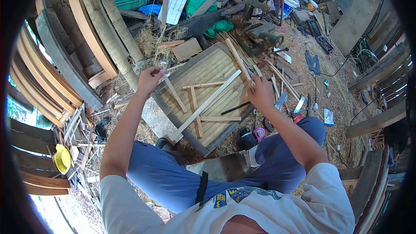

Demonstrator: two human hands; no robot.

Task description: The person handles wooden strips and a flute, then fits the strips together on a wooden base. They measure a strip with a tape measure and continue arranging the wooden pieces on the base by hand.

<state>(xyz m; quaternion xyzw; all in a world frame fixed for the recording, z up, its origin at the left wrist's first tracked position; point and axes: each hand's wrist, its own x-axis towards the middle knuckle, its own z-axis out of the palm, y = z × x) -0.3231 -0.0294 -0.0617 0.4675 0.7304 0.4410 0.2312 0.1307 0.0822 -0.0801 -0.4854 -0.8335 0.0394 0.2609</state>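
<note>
My left hand (150, 79) is closed in a pinch at the upper end of a short wooden strip (175, 94), which slants down over the board. A small clear glint shows by its fingertips. Closed around the lower end of another wooden strip (238, 60) is my right hand (261, 92), at the board's right side. Between the hands, a long pale strip (212, 99) crosses the slatted wooden board (212, 67) diagonally. Shorter strips (221, 118) lie around it, one upright piece (194, 104) passing beneath. A black pencil-like stick (235, 108) rests near my right wrist.
Right of the board lie a knife with a red handle (298, 109), a pink tape measure (259, 134) and a dark round container (246, 138). A metal vise-like tool (272, 40) stands behind. Curved timbers (89, 21) lean at left, near a yellow basin (62, 159).
</note>
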